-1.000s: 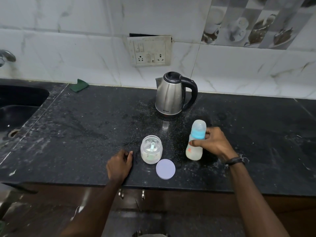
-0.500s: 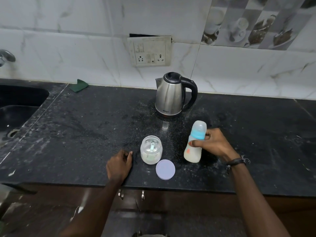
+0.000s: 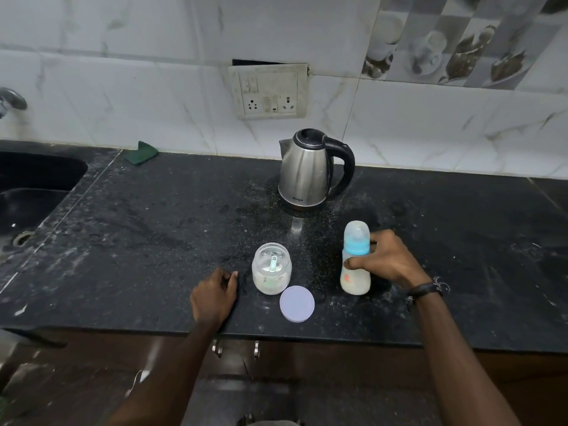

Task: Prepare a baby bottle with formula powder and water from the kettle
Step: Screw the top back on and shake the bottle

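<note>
Baby bottle (image 3: 356,263): capped, milky, standing on tabletop (image 3: 153,229); right hand (image 3: 388,259) gripping it. Left hand (image 3: 214,295) resting loosely curled, empty. Step: likely finishing; next, lidding the formula jar (image 3: 271,268).

Home kitchen; black speckled stone countertop (image 3: 153,241) along white marble-look tiled wall (image 3: 123,72); dark sink basin (image 3: 33,192) set into counter at far left, metal tap (image 3: 12,99) above it; green scrub pad (image 3: 143,152) at wall edge; decorative tiles printed with cups and food (image 3: 455,41) upper right; worn switch-and-socket plate (image 3: 270,90) on wall; steel electric kettle (image 3: 310,170) below it; cabinet handles (image 3: 236,348) under counter edge.
</note>
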Motion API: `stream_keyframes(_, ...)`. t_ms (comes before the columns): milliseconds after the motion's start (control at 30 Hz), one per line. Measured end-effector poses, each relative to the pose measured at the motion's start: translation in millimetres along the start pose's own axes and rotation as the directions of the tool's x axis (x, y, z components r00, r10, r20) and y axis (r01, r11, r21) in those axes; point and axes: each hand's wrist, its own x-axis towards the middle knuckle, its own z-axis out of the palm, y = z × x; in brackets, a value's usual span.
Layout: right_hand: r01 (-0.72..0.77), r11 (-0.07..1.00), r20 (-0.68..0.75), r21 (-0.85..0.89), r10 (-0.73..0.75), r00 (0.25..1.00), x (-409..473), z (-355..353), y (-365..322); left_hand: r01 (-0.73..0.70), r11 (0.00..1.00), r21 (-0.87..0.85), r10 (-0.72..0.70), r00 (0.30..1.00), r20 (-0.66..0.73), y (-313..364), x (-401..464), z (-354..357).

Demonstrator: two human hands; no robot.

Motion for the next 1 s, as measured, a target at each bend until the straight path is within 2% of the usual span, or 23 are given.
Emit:
stream_keyframes(100,0.002,0.987,-0.002,0.163,-0.001,1.000,-1,1,-4,0.002,1.000,0.010,-0.002,1.000,-0.002,0,1,0)
stream_keyframes(167,-0.026,0.999,-0.095,0.048,0.030,0.995,2,2,-4,-0.003,1.000,0.010,0.003,1.000,0.001,1,0,1)
stream_keyframes(200,-0.034,0.999,-0.096,-0.003,0.033,0.995,1,3,-5,-0.004,1.000,0.007,0.004,1.000,0.000,0,0,0)
stream_keyframes(267,-0.008,1.000,-0.034,0.030,0.009,0.999,1,6,-4,-0.009,1.000,0.000,0.009,1.000,-0.001,0,1,0)
stream_keyframes(333,-0.015,0.997,-0.071,0.080,0.020,0.997,1,8,-3,-0.009,1.000,0.002,0.009,1.000,0.002,0,0,0)
stream_keyframes(433,-0.028,0.996,-0.098,-0.087,0.020,0.995,1,10,-4,-0.007,1.000,0.008,0.007,1.000,-0.004,0,0,0)
stream_keyframes(500,-0.007,1.000,-0.048,-0.020,0.006,0.999,-1,12,-4,-0.012,1.000,0.008,0.012,1.000,-0.004,-1,1,0)
stream_keyframes(567,-0.017,0.999,-0.108,0.034,0.021,0.994,1,12,-4,-0.010,1.000,0.008,0.010,1.000,0.002,-1,1,1)
stream_keyframes(667,-0.036,0.992,-0.129,-0.120,0.020,0.991,0,11,-5,-0.011,1.000,0.005,0.011,1.000,-0.002,-2,1,2)
stream_keyframes(733,-0.016,0.999,-0.066,-0.045,0.013,0.998,-2,10,-6,-0.014,1.000,-0.003,0.014,1.000,0.000,-3,1,2)
stream_keyframes(767,-0.028,1.000,-0.081,0.002,0.028,0.996,-1,9,-7,-0.014,1.000,-0.003,0.014,1.000,0.004,-3,2,3)
stream_keyframes(800,-0.028,1.000,-0.110,0.007,0.029,0.993,0,9,-8,-0.013,1.000,-0.001,0.013,1.000,0.004,-3,2,3)
stream_keyframes(900,-0.048,0.990,-0.131,-0.130,0.030,0.991,0,7,-8,-0.017,1.000,0.001,0.018,1.000,-0.009,-3,1,3)
stream_keyframes(967,-0.013,0.998,-0.077,-0.063,0.008,0.997,-1,9,-8,-0.021,1.000,-0.006,0.021,1.000,-0.007,-3,1,2)
stream_keyframes(1000,-0.026,0.999,-0.098,-0.018,0.024,0.995,-1,10,-7,-0.019,1.000,-0.006,0.019,1.000,0.000,-3,1,2)
